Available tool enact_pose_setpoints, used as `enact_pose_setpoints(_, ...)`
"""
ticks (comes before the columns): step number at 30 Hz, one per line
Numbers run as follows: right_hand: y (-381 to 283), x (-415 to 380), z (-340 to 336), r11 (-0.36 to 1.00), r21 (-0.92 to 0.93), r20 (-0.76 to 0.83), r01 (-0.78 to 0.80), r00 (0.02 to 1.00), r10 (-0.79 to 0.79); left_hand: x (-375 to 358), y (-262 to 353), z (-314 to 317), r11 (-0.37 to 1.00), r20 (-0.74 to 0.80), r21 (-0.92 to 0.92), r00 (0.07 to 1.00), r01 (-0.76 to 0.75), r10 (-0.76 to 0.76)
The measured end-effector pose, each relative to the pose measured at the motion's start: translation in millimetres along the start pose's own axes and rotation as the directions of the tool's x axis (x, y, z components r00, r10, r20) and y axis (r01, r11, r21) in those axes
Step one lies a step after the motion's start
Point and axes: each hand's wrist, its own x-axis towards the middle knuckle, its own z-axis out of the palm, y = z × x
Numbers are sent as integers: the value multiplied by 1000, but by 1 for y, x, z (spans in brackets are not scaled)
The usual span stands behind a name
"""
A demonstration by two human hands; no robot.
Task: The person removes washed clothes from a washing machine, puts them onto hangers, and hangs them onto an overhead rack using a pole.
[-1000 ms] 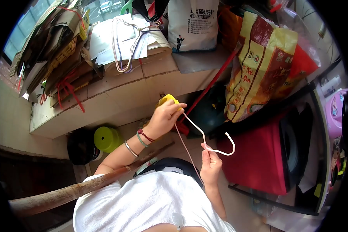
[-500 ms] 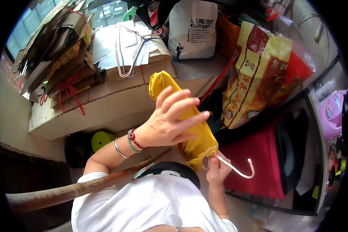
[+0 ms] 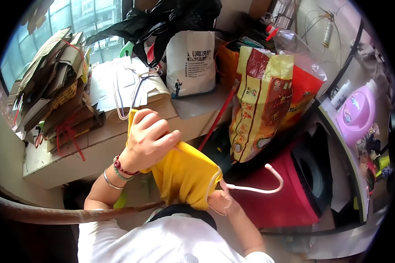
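A yellow garment (image 3: 186, 168) is stretched between my two hands in front of my chest. My left hand (image 3: 145, 139), with bracelets at the wrist, is closed on its far end with the fingers curled over the cloth. At the near end, my right hand (image 3: 222, 201) grips the cloth by the neck of a white hanger (image 3: 267, 188). The hanger's hook sticks out to the right. Most of the hanger's body is hidden by the garment, and the right fingertips are partly hidden.
A brown pole (image 3: 66, 215) crosses at the left. On the ledge (image 3: 105, 147) stand stacked cardboard (image 3: 59, 83), papers (image 3: 112, 83) and a white bag (image 3: 190, 65). A yellow-red sack (image 3: 259, 105), a red-fronted appliance (image 3: 276, 188) and a purple bottle (image 3: 357, 114) are at the right.
My left hand has gone from spread fingers over the garment to closed on its far end. The cloth now hangs wider. The view has shifted, with more of the window in sight.
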Motion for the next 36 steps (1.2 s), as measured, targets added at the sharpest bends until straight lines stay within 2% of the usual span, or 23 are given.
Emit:
enact_pose_setpoints(1,-3,4,2,984,-133,-11,117,993,-119,-2,-2,-1,1000,-1,2,1000,2,-2)
enact_pose_setpoints(3,-7,13,7,869,-371,-40,326,930,-366,-10,-5,-2,997,-9,-47,998,62,-63)
enact_pose_setpoints(5,-9,17,8,873,-353,65,335,940,-334,-12,-9,-7,988,-26,-101,992,119,-122)
enact_pose_setpoints(6,2,15,-2,978,-145,-5,153,988,-156,-14,-11,-6,975,-54,-145,983,167,-176)
enact_pose_setpoints(7,10,19,5,961,-215,81,176,984,-162,-18,-14,-6,956,-39,-177,969,235,-245)
enact_pose_setpoints(8,35,22,-15,948,-294,70,123,992,-107,-20,-14,-8,941,-40,-185,955,282,-294)
enact_pose_setpoints(9,17,18,12,762,-645,-30,-53,999,44,-16,-15,-8,929,-64,-199,941,313,-331)
enact_pose_setpoints(10,37,26,-6,549,-835,42,30,999,9,-16,-16,-8,929,-84,-185,936,321,-341)
enact_pose_setpoints(11,25,32,18,561,-827,103,37,991,87,-17,-17,-7,926,-101,-180,930,331,-352)
enact_pose_setpoints(12,28,37,19,286,-954,102,86,994,39,-17,-17,-7,928,-108,-159,929,336,-355)
enact_pose_setpoints(13,33,39,14,-17,-994,105,105,994,-3,-18,-17,-9,929,-115,-137,926,344,-360)
enact_pose_setpoints(15,17,41,26,-286,-937,240,199,964,-115,-22,-20,-9,928,-136,-127,921,350,-365)
enact_pose_setpoints(16,4,38,32,-369,-917,226,152,959,-168,-24,-23,-10,927,-173,-114,912,357,-372)
enact_pose_setpoints(17,-15,30,44,-482,-859,332,171,903,-271,-26,-26,-11,925,-207,-98,901,368,-381)
enact_pose_setpoints(19,-48,13,67,-600,-779,474,183,798,-372,-34,-34,-14,896,-252,-82,861,436,-442)
enact_pose_setpoints(21,-60,-8,32,-475,-876,310,81,849,-428,-41,-40,-19,878,-295,-70,831,474,-472)
enact_pose_setpoints(23,-82,-27,43,-583,-806,441,100,759,-479,-50,-46,-19,864,-313,-32,816,503,-487)
enact_pose_setpoints(25,-101,-41,58,-602,-785,513,148,700,-497,-49,-43,-21,836,-337,-63,777,545,-532)
enact_pose_setpoints(27,-116,-45,74,-696,-698,622,166,621,-476,-48,-43,-21,822,-328,-100,762,560,-559)
enact_pose_setpoints(29,-128,-48,87,-717,-676,648,173,602,-466,-49,-45,-18,822,-297,-143,768,552,-567)
enact_pose_setpoints(30,-137,-46,104,-739,-632,696,234,590,-409,-49,-47,-14,822,-293,-175,768,543,-570)
enact_pose_setpoints(34,-148,-40,101,-694,-639,683,332,660,-313,-41,-47,3,818,-288,-285,769,499,-570)
enact_pose_setpoints(36,-147,-34,120,-696,-608,710,382,653,-262,-36,-44,8,806,-259,-315,772,500,-580)
